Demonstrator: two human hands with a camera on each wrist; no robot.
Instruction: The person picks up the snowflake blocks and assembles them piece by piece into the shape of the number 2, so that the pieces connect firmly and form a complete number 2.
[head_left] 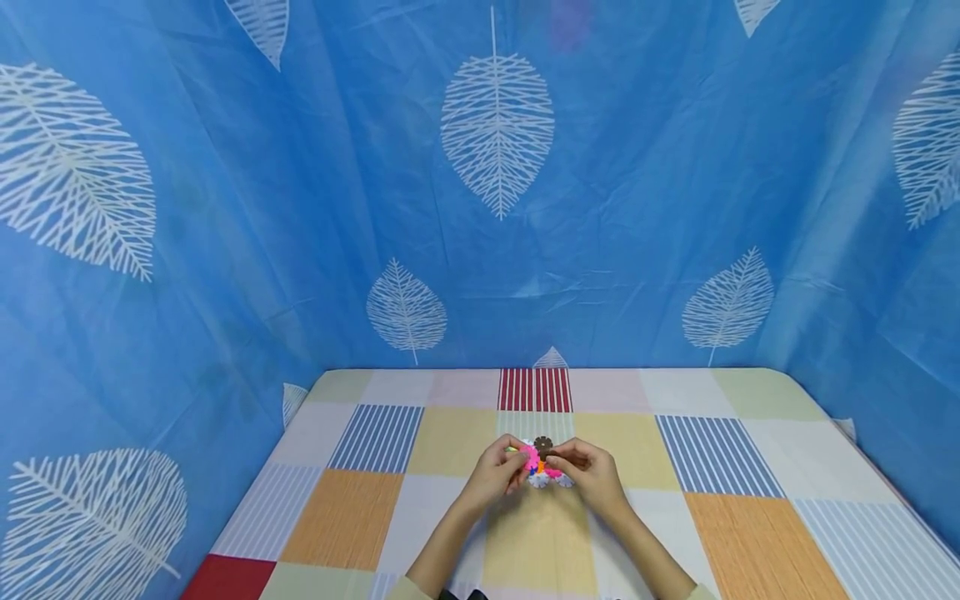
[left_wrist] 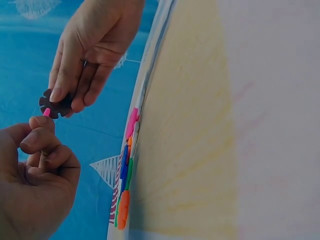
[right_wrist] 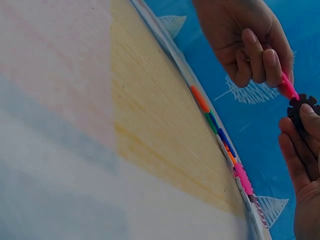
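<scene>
My left hand (head_left: pixel 491 473) is pinching the pink disc (head_left: pixel 532 457) and my right hand (head_left: pixel 594 477) the brown disc (head_left: pixel 543 446), thumbs against fingers, above loose pieces (head_left: pixel 538 481) on the table (head_left: pixel 540 542), leaving notched rims free for meeting, perhaps interlocking, though the join is showing poorly.

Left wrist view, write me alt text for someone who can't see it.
A person's left grip pinches a pink piece against a dark notched disc held in the right grip. Right of them in the picture, small pink, orange, blue and green pieces lie on a tablecloth, before a blue leaf-print backdrop.
</scene>
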